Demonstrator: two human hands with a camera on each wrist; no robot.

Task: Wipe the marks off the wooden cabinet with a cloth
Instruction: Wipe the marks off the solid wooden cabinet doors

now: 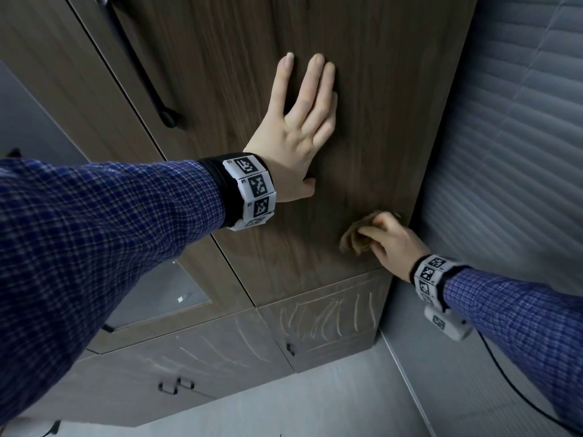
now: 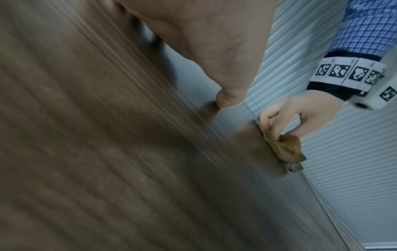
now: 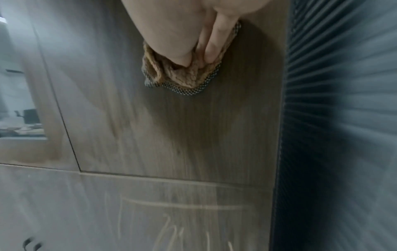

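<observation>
Risk entry: our right hand (image 1: 389,239) grips the cloth (image 1: 355,239), left hand (image 1: 298,130) flat on the cabinet (image 1: 394,89); we could miss the lower marks (image 1: 328,318).

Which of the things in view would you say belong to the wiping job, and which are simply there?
Part of the job:
- brown cloth, held by the right hand
- tall cabinet door, with the left hand flat on it
- pale marks on the lower doors

Simply there:
- long black handle
- slatted blind
- grey floor
- black cable
</observation>
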